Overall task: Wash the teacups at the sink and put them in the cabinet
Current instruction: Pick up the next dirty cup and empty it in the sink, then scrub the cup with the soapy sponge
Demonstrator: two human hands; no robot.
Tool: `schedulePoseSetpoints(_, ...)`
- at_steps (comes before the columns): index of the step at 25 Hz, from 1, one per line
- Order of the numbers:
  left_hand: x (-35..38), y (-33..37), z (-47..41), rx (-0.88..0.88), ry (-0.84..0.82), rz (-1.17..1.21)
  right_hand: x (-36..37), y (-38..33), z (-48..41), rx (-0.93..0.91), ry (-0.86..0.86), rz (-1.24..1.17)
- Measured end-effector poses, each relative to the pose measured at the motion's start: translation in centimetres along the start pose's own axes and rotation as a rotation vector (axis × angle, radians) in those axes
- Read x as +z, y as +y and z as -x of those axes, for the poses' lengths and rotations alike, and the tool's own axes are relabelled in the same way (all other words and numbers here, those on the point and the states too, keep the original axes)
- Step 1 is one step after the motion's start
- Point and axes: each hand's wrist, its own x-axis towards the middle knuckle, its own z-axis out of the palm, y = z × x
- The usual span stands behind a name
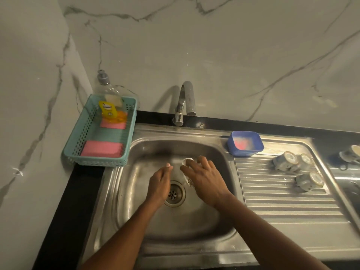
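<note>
both forearms reach in from the near edge over the stainless steel sink point(134, 201). the right hand point(204, 180) lies palm-down on a small white patterned teacup point(188, 162), fingers spread and curled round it, gripping it in the basin just right of the drain. the left hand point(160, 182) sits just beside the cup, fingers straight and together, holding nothing. at the left, a teal perforated plastic basket point(78, 137) holds two pink sponges point(102, 149) and a clear bottle of yellow dish soap point(110, 112). a blue square plastic tub point(232, 141) at the sink's far right corner holds something pink (too blurred to name). three upturned teacups point(286, 160) rest on the ribbed steel draining board point(282, 197).
</note>
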Motion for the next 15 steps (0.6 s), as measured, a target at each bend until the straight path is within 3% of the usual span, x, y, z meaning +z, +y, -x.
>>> schedulePoseSetpoints(2, -0.1, 0.0, 0.1, 0.034, -0.017, 0.006, 0.2, -1.1, 0.2, 0.275, 0.017, -0.197)
schedulePoseSetpoints(4, -0.2, -0.6, 0.2, 0.044, -0.019, 0.001, 0.1, -3.0, 0.0, 0.719, 0.069, -0.613)
schedulePoseSetpoints(5, -0.2, -0.9, 0.3, 0.02, -0.028, -0.009, 0.1, -4.0, -0.1, 0.932, 0.115, -0.837)
schedulePoseSetpoints(7, 0.1, -1.3, 1.0, -0.097, -0.103, 0.036, 0.1, -5.7, -0.2, 1.19, 0.219, -1.122)
schedulePoseSetpoints(9, 0.9, -0.4, 1.7, -0.304, -0.23, 0.267, -0.6, -6.8, -0.4, 1.273, 0.292, -1.3)
schedulePoseSetpoints(11, 1.6, 1.6, 2.2, -0.467, -0.285, 0.489, -1.6, -7.4, -0.5, 1.209, 0.292, -1.384)
schedulePoseSetpoints(15, 4.1, 3.9, 0.9, -0.417, -0.23, 0.613, -2.3, -2.8, 0.8, 0.923, 0.146, -1.307)
